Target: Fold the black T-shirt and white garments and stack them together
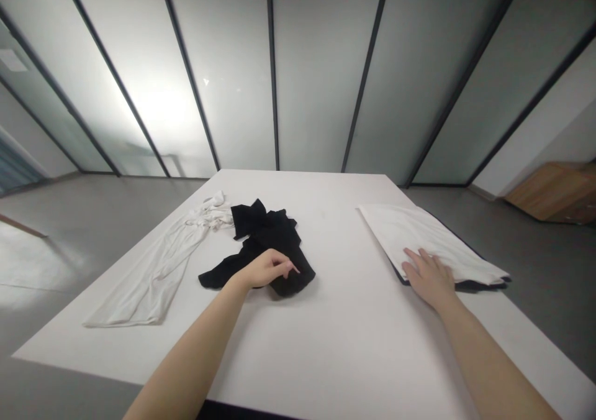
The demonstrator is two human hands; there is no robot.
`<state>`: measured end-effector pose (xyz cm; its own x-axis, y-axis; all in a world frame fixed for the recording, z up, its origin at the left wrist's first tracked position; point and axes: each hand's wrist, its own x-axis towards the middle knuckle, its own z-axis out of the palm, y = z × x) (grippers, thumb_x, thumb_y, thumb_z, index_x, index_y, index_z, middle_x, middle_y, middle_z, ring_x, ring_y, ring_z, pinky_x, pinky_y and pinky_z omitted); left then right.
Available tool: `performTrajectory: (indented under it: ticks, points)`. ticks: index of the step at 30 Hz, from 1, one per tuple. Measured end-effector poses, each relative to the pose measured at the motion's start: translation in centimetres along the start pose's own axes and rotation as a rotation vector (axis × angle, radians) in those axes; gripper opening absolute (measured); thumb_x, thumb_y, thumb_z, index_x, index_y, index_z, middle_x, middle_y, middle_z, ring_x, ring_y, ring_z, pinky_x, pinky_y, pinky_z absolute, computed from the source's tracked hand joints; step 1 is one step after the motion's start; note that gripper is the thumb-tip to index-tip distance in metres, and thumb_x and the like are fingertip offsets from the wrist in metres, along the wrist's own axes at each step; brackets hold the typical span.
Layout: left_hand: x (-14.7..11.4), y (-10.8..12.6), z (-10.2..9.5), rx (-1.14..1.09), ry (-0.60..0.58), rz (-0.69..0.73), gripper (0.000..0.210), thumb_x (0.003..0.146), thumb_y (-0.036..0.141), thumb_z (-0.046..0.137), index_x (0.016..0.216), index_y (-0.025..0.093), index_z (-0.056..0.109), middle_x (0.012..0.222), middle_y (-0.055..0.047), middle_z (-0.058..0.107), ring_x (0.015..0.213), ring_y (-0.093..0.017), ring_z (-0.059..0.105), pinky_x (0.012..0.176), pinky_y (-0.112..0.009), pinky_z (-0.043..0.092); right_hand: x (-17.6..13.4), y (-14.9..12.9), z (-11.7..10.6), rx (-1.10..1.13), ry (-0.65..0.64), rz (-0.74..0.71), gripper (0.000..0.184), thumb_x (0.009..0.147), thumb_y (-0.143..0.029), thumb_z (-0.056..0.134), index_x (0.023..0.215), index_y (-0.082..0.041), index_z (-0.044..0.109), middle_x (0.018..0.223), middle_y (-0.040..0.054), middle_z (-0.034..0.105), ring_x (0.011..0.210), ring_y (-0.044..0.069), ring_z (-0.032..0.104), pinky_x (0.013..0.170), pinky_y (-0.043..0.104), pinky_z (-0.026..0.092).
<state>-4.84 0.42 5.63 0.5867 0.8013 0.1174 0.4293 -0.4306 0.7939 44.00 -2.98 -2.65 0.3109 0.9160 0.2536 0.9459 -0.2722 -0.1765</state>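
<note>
A crumpled black garment (277, 233) lies near the middle of the white table (335, 345). My left hand (267, 268) is over its near part, fingers curled and closed on the cloth; the fold between the fingertips is mostly hidden. At the right, a folded white garment (405, 227) lies flat on top of dark cloth (475, 286), which shows along its near and right edges. My right hand (429, 274) rests on the white garment's near edge, with its fingers spread and flat.
A wrinkled white garment (161, 271) stretches along the table's left side, bunched at its far end beside the black garment. Behind the table stands a frosted glass partition (316, 72) with dark frames. A wooden piece of furniture (554, 190) stands at the far right.
</note>
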Motion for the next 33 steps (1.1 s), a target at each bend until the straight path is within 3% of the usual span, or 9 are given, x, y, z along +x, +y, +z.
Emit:
performTrajectory:
  ticks: [6, 9, 13, 16, 19, 23, 27, 30, 33]
  points:
    - [0.8, -3.9, -1.2, 0.335, 0.675, -0.263, 0.041, 0.104, 0.048, 0.044, 0.119, 0.019, 0.069, 0.125, -0.017, 0.073, 0.124, -0.033, 0.064, 0.107, -0.049, 0.049, -0.2, -0.6, -0.1, 0.036, 0.051, 0.006, 0.057, 0.098, -0.050, 0.042, 0.141, -0.022, 0.069, 0.156, 0.0165, 0.057, 0.147, 0.045, 0.044, 0.117, 0.070, 0.035]
    - [0.6, -5.2, -0.8, 0.604, 0.541, -0.424, 0.055, 0.094, 0.046, 0.064, 0.140, 0.016, 0.061, 0.152, -0.025, 0.056, 0.147, -0.046, 0.044, 0.117, -0.064, 0.034, -0.4, -1.8, -1.0, 0.102, 0.172, 0.018, 0.052, 0.097, -0.049, 0.045, 0.132, -0.022, 0.073, 0.152, 0.0149, 0.060, 0.150, 0.046, 0.039, 0.119, 0.071, 0.032]
    - [0.8, -4.3, -0.1, 0.651, 0.289, -0.257, 0.035, 0.096, 0.044, 0.062, 0.118, 0.020, 0.073, 0.129, -0.020, 0.069, 0.124, -0.040, 0.063, 0.107, -0.053, 0.045, -0.8, -4.7, -2.5, 0.319, 0.295, -0.256, 0.044, 0.100, -0.045, 0.046, 0.123, -0.024, 0.076, 0.143, 0.0132, 0.066, 0.144, 0.036, 0.049, 0.122, 0.060, 0.035]
    - [1.2, -2.8, 0.5, 0.523, 0.155, -0.095, 0.040, 0.102, 0.052, 0.051, 0.085, 0.023, 0.071, 0.088, -0.009, 0.072, 0.089, -0.027, 0.069, 0.087, -0.039, 0.052, -1.9, -7.6, -2.7, 0.415, 0.156, -0.511, 0.041, 0.103, -0.043, 0.045, 0.120, -0.023, 0.077, 0.129, 0.0126, 0.074, 0.129, 0.031, 0.061, 0.119, 0.054, 0.041]
    - [1.5, -2.0, 1.4, 0.363, 0.116, -0.114, 0.042, 0.104, 0.058, 0.046, 0.091, 0.023, 0.067, 0.073, -0.002, 0.066, 0.070, -0.022, 0.065, 0.069, -0.033, 0.048, -3.6, -10.6, -1.7, 0.363, -0.089, -0.608, 0.045, 0.105, -0.047, 0.044, 0.131, -0.023, 0.073, 0.138, 0.0126, 0.071, 0.133, 0.032, 0.060, 0.118, 0.053, 0.042]
    - [1.7, -1.8, 3.0, 0.348, 0.245, -0.269, 0.059, 0.095, 0.064, 0.062, 0.134, 0.021, 0.056, 0.081, -0.004, 0.073, 0.080, -0.028, 0.072, 0.070, -0.033, 0.048, -5.1, -14.2, -0.1, 0.214, -0.199, -0.423, 0.062, 0.100, -0.059, 0.052, 0.147, -0.019, 0.061, 0.159, 0.0197, 0.052, 0.146, 0.040, 0.047, 0.118, 0.058, 0.038]
    - [2.1, -1.8, 3.5, 0.500, 0.266, -0.334, 0.041, 0.094, 0.059, 0.065, 0.110, 0.021, 0.068, 0.090, -0.012, 0.076, 0.092, -0.034, 0.074, 0.075, -0.036, 0.049, -4.6, -17.7, 0.3, 0.285, -0.179, -0.245, 0.044, 0.091, -0.053, 0.068, 0.123, -0.022, 0.073, 0.149, 0.0195, 0.060, 0.141, 0.043, 0.050, 0.116, 0.062, 0.035]
    - [2.1, -2.3, 2.9, 0.406, 0.231, -0.277, 0.025, 0.095, 0.045, 0.062, 0.082, 0.023, 0.065, 0.073, -0.005, 0.069, 0.075, -0.025, 0.069, 0.068, -0.032, 0.045, -3.9, -19.3, 0.2, 0.679, -0.215, -0.222, 0.023, 0.089, -0.046, 0.070, 0.094, -0.023, 0.073, 0.123, 0.0127, 0.074, 0.122, 0.038, 0.063, 0.112, 0.059, 0.043]
    - [2.0, -3.2, 1.6, 0.091, 0.327, -0.257, 0.029, 0.091, 0.044, 0.063, 0.072, 0.022, 0.061, 0.065, 0.000, 0.062, 0.065, -0.020, 0.061, 0.062, -0.029, 0.042, -3.4, -19.2, 0.0, 1.356, -0.301, -0.040, 0.023, 0.091, -0.046, 0.070, 0.102, -0.026, 0.072, 0.109, 0.0058, 0.080, 0.109, 0.031, 0.071, 0.102, 0.047, 0.054]
